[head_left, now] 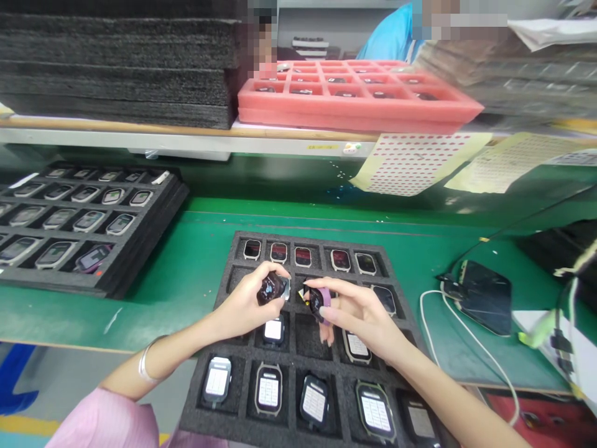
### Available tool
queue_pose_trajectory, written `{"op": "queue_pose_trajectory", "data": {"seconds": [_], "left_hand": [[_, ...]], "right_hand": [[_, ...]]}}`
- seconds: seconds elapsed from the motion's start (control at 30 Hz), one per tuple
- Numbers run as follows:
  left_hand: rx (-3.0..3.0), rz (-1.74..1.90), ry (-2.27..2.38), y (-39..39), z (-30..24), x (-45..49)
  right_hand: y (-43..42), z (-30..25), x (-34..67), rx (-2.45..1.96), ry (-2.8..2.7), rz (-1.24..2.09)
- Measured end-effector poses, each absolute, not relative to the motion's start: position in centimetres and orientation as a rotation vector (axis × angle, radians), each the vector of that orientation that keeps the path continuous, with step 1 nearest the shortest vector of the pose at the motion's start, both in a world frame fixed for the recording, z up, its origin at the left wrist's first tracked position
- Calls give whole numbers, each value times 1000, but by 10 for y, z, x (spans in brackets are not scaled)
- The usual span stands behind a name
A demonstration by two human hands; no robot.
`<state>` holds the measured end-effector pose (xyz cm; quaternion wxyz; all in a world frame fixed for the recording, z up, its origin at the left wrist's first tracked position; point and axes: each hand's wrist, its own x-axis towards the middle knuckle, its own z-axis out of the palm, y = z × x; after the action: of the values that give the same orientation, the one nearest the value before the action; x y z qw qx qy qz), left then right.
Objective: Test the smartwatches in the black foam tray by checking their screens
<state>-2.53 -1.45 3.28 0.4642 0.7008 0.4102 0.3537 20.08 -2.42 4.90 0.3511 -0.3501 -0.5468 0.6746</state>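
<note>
My left hand (249, 302) is closed on a smartwatch (270, 288) whose dark round-looking face is lit with a small blue figure. A silvery edge (286, 287) shows by its fingertips; I cannot tell whether it belongs to a second watch. In my right hand (361, 311), a purple-cased smartwatch (318, 302) is gripped between thumb and fingers, its dark screen turned left. Both hands are over a black foam tray (289, 367) with watch cases in its compartments. The near rows hold watches with lit white screens, such as this one (269, 389); the far row's screens are dark.
Another stack of foam trays (158, 230) with watches stands at left on the green table (205, 218). A dark phone-like device (485, 297) and white cables (489, 358) lie at right. On the shelf sit black foam sheets (116, 68) and a pink tray (354, 112). A person's blue sleeve (387, 34) shows behind.
</note>
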Motion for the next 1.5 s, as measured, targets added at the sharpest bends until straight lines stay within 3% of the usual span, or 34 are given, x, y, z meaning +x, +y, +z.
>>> {"op": "queue_pose_trajectory", "data": {"seconds": [1.5], "left_hand": [[1767,860,1052,-15,31,-25]], "right_hand": [[-24,49,206,-833,-1439,1735]]}}
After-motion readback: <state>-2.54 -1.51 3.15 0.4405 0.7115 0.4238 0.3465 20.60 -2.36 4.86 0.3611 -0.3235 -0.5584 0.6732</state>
